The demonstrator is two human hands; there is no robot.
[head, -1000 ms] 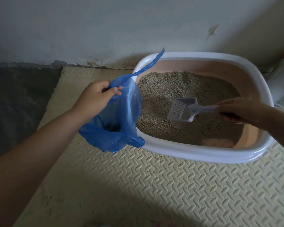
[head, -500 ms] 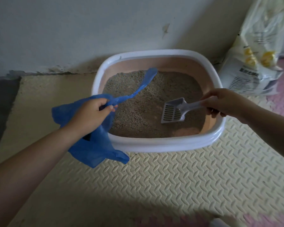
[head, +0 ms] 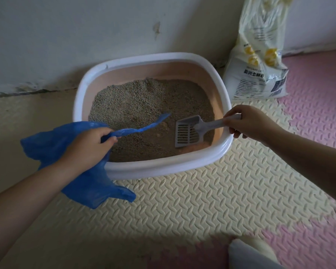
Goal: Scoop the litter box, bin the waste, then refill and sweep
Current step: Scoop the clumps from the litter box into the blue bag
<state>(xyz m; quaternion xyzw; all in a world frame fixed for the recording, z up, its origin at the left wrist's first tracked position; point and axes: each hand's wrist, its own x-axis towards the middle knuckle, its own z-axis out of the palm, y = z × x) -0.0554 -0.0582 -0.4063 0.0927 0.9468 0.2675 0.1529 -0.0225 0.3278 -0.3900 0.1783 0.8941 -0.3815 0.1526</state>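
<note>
The left hand (head: 85,148) grips a blue bag (head: 81,183) by the box (head: 211,158). The right hand (head: 248,123) holds the scoop (head: 188,132), which sits in the litter (head: 140,105).

The litter box (head: 217,152) is smooth, glossy plastic holding coarse, matt grains (head: 144,105). The blue bag (head: 89,183) is thin, crinkled film. The scoop (head: 188,133) is matt grey plastic; the floor mat (head: 202,200) is embossed foam.
</note>
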